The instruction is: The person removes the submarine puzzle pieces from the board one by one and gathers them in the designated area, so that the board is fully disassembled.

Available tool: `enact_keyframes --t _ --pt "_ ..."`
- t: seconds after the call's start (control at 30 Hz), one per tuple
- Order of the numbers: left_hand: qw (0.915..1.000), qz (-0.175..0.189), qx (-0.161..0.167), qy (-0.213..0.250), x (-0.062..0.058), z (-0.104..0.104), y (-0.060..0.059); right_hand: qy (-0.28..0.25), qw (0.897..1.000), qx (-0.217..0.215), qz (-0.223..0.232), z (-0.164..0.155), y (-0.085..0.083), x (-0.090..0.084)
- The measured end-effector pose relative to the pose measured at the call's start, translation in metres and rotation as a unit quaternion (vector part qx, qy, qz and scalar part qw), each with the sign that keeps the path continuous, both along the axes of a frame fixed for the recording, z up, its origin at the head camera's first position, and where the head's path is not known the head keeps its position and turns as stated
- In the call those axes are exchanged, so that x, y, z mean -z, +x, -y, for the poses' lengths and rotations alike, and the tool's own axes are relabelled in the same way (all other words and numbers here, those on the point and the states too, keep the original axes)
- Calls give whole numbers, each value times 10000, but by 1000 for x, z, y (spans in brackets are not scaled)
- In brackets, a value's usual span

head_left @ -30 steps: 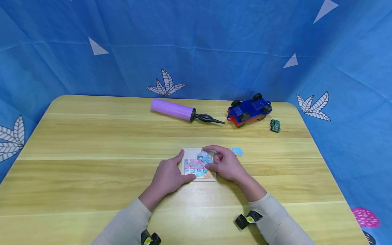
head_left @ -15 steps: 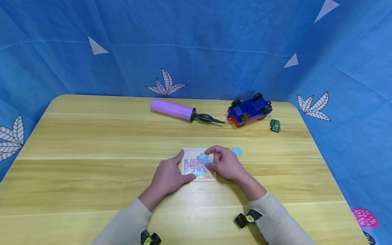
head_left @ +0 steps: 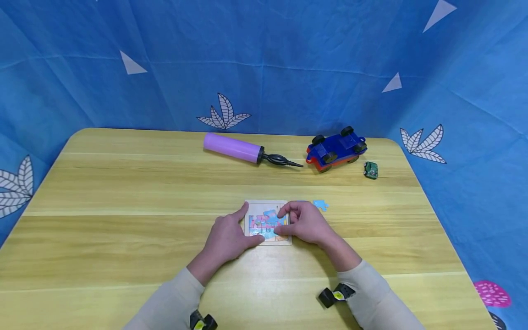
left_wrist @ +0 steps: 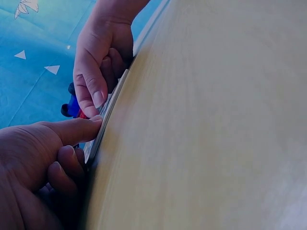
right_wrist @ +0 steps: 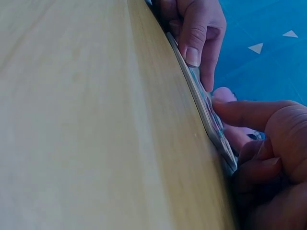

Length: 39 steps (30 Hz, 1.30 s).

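A small jigsaw board [head_left: 264,202] with a pale frame and pink-and-blue pieces lies on the table. My left hand [head_left: 228,235] grips its left side, index finger along the edge and thumb over the lower left corner. At the board's right side, my right hand [head_left: 307,223] pinches a light blue puzzle piece [head_left: 272,215] between thumb and index finger, over the other pieces. The hand partly hides this piece. Both wrist views show the board edge-on, with the left thumb [left_wrist: 81,130] on it and the right thumb [right_wrist: 240,114] against its face.
A loose blue puzzle piece [head_left: 321,205] lies just right of the board. Farther back are a purple hand pump [head_left: 233,147], an upturned blue-and-red toy truck [head_left: 336,148] and a small green toy car [head_left: 371,170]. Blue cloth [head_left: 264,68] hangs behind the table.
My right hand has shifted slightly down, and the blue piece in it has moved and turned on the board. A bit of blue now shows behind that hand. The left hand has stayed put.
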State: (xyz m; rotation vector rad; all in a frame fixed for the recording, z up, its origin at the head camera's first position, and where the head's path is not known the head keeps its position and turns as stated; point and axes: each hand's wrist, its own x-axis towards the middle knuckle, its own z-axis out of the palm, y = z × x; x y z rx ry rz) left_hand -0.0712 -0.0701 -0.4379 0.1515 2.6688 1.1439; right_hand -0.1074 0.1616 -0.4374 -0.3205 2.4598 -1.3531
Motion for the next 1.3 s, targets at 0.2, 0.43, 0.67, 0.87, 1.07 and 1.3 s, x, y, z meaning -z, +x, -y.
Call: enact_keyframes --t 0.2,0.43,0.67,0.87,1.07,1.3 --pt "10000 -24 18 21 0 0 0 -144 9998 -93 -138 0 0 0" --pt "10000 26 -16 31 -1 1 0 -55 9996 30 -275 6 0 0" --pt "10000 43 -26 74 -1 1 0 -17 9996 82 -276 8 1 -1" --pt "9999 89 -27 112 -1 1 1 -23 9992 96 -389 4 4 -1" --pt "9998 107 -20 167 -1 2 1 -93 9986 61 -519 -4 9 -1" --pt "9998 85 -18 181 -1 2 1 -130 9985 178 -491 -17 18 -2"
